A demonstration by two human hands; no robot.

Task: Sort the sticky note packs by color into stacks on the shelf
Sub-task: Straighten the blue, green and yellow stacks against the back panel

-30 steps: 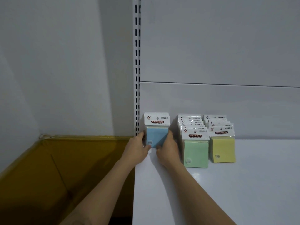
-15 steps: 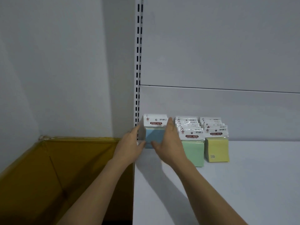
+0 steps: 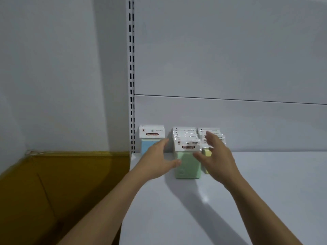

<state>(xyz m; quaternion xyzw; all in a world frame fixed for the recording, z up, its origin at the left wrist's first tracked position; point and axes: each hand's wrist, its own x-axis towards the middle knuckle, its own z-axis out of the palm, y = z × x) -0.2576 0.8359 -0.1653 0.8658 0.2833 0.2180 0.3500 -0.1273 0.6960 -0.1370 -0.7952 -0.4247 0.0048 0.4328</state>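
Three rows of sticky note packs stand on the white shelf (image 3: pixel 194 209) against the back panel: blue packs (image 3: pixel 147 138) at the left, green packs (image 3: pixel 187 163) in the middle, yellow packs (image 3: pixel 206 153) at the right. My left hand (image 3: pixel 157 161) is open with fingers spread, just left of the front green pack and in front of the blue one. My right hand (image 3: pixel 217 156) is open too, to the right of the green row, covering much of the yellow packs. Neither hand holds anything.
A yellow-brown cardboard box (image 3: pixel 53 183) stands open left of the shelf, below its edge. A slotted white upright (image 3: pixel 131 76) runs up the back at the shelf's left end. The grey back panel (image 3: pixel 230 59) closes the rear.
Both hands let go of the blue pack, which now stands at the back left. They moved right and now flank the green row with open fingers.
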